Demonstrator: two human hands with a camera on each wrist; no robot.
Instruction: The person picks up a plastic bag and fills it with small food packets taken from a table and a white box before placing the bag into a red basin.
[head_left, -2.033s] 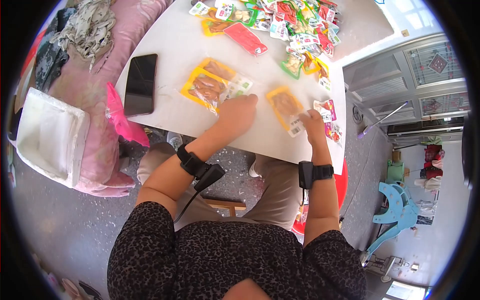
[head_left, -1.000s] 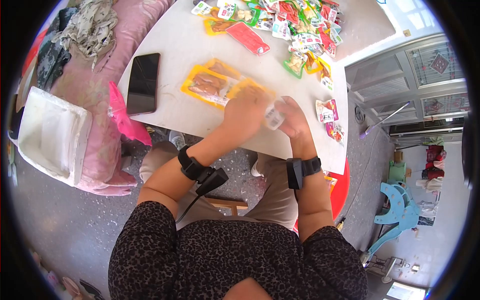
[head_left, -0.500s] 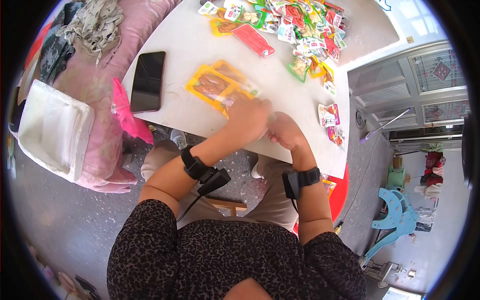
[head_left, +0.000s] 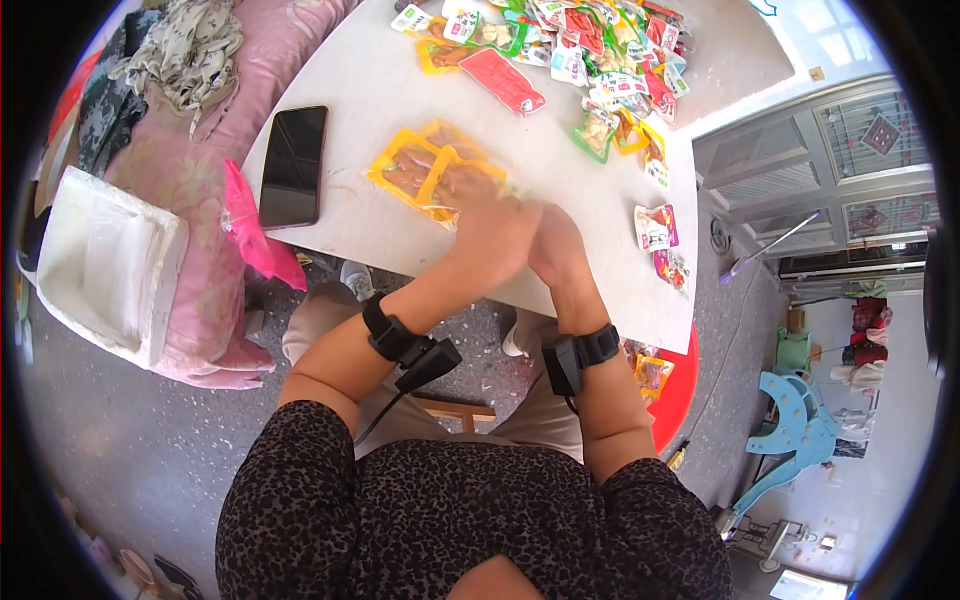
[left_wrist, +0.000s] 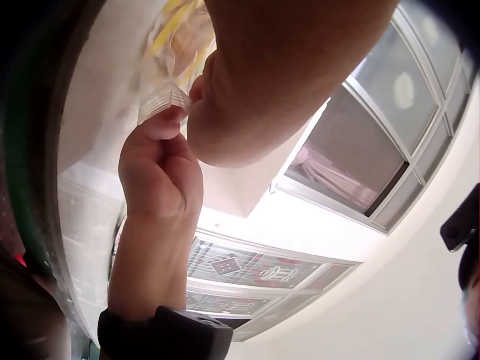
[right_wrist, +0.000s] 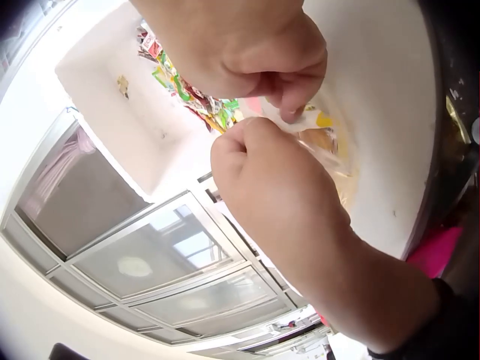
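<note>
My left hand (head_left: 495,235) and right hand (head_left: 557,248) meet near the table's front edge. Between them is the clear end of a yellow-bordered food packet (head_left: 466,186) with brown pieces inside. In the left wrist view, the right thumb and finger (left_wrist: 159,161) pinch the transparent plastic (left_wrist: 161,94). The right wrist view has my left fingers (right_wrist: 289,94) curled at the same packet (right_wrist: 321,139), right beside my right fist. Under it, partly covered, lie similar yellow packets (head_left: 405,168).
Across the white table (head_left: 370,90), a pile of colourful snack packets (head_left: 610,50) lies at the back. A red packet (head_left: 502,80) is nearer, a phone (head_left: 293,165) sits left, and small packets (head_left: 656,228) lie right. A red stool or tub (head_left: 680,390) stands below.
My right hand has brought the yellow packet leftward from the table's right side to my left hand. It now overlaps the other yellow packets, and both hands have come together at its end.
</note>
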